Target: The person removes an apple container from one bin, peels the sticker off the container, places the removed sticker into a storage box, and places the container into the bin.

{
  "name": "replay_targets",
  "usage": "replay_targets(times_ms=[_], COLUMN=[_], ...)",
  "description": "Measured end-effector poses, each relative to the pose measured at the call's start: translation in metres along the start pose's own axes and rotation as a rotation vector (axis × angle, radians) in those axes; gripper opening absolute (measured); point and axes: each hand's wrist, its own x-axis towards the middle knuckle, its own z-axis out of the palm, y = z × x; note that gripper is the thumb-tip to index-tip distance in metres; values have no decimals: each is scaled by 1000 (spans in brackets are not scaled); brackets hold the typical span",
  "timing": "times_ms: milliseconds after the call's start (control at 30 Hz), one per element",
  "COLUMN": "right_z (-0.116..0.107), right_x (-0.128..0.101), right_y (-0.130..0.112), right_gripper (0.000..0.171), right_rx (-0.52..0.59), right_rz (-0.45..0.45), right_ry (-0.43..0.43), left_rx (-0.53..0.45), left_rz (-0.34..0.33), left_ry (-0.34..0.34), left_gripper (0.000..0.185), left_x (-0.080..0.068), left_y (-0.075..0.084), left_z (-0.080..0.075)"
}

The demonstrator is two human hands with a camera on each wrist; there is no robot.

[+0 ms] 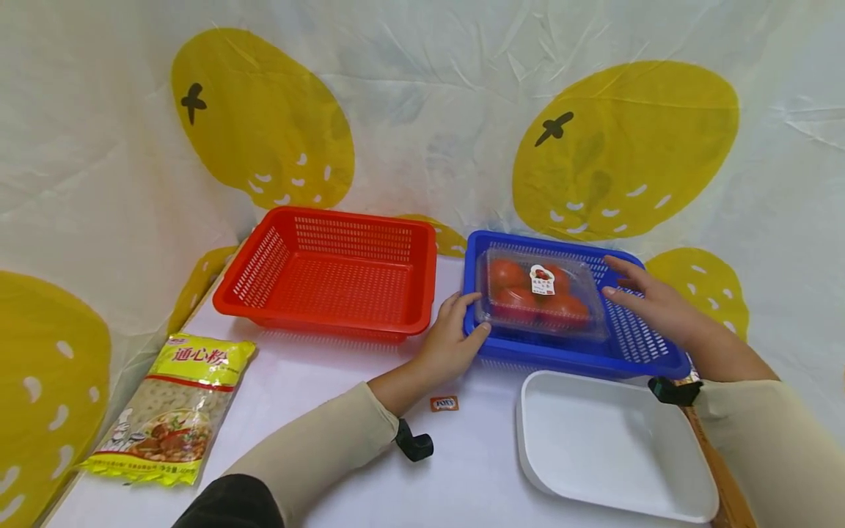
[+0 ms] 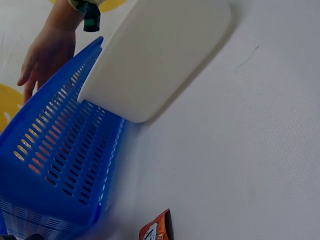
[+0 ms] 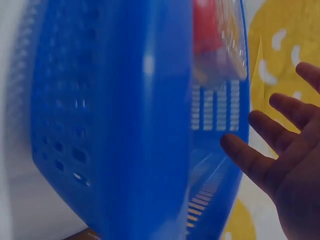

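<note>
A clear tomato pack (image 1: 540, 314) is located in the left part of a blue basket (image 1: 568, 358); red tomatoes (image 1: 510, 273) are seen through its lid, to which a white label (image 1: 542, 281) is fixed. The basket's left rim is touched by the left hand (image 1: 451, 341), its thumb and forefinger set apart at the edge. The right hand (image 1: 660, 304) is held at the basket's right end, with fingers spread wide and nothing held. A white tub (image 1: 614, 440) is placed just in front of the basket. A red basket (image 1: 350, 290) is positioned to the left, near the left hand. A small orange sachet (image 1: 444, 403) is laid on the white-covered bench (image 1: 469, 484). A pasta bag (image 1: 173, 407) is laid at the far left. Behind, a cloth (image 1: 429, 110) is printed with yellow fruit shapes.
</note>
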Motion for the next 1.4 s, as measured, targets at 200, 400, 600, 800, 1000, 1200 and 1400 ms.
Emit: replay_targets(times_ms=[200,400,600,800,1000,1200,1400], right_z=[-4,-4,-19,-32,-32,-24,-9], right_x=[10,16,24,36,50,65,80], right_y=[19,31,30,21,18,28,42], right_gripper=[84,82,77,76,78,80,87], right_rx=[83,129,144,137,135,196,258], right_rz=[12,-12,-42,-36,1,27,64], right_ry=[-20,-67,-153,-202,-261,-305,-302], left_rx=[-14,5,-6,-8,1,-4,-22], left_rz=[4,-27,-37,-55,-53,-49,-39], left_ry=[-24,-48,-52,-56,-58,-72,-79], left_gripper=[60,61,61,61,61,61,61], left_x=[0,1,-1,-2,-2,-2,-2], left_y=[-4,-8,-7,-7,-8,-11,-13], left_z=[3,6,3,0,0,2,2])
